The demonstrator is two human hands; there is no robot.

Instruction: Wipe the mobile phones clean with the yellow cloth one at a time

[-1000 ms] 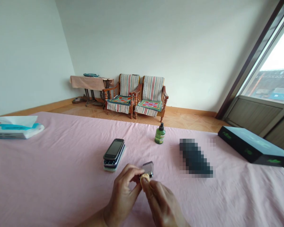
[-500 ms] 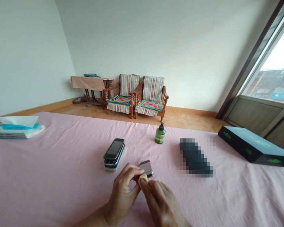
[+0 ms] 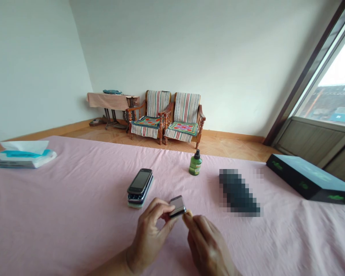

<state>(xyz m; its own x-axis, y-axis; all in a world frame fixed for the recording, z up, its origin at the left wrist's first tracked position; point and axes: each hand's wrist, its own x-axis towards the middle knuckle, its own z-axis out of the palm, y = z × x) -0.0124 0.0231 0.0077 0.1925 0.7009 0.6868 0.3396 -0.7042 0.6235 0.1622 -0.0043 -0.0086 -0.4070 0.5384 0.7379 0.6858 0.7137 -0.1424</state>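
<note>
My left hand (image 3: 153, 224) grips a small silver-grey mobile phone (image 3: 178, 205) by its left side, with the thumb below and the fingers at the upper edge. At the phone's lower right corner is my right hand (image 3: 208, 241), its fingers pinched on a small yellowish cloth (image 3: 186, 217). Most of the cloth is hidden in the fingers. Left of my hands lies a stack of mobile phones (image 3: 140, 188), a dark touchscreen one on top. A green bottle (image 3: 195, 164) with a black pump top stands beyond my hands.
A pink sheet (image 3: 83, 199) covers the surface. A tissue pack (image 3: 23, 155) lies at far left. At right are a blurred-out dark object (image 3: 238, 193) and a black box (image 3: 307, 178). Two wooden armchairs (image 3: 181, 115) and a cloth-covered sewing table (image 3: 112, 101) stand by the wall.
My right hand has moved right with the yellowish cloth, from the phone's lower left end to its lower right corner. My left hand keeps its hold on the phone.
</note>
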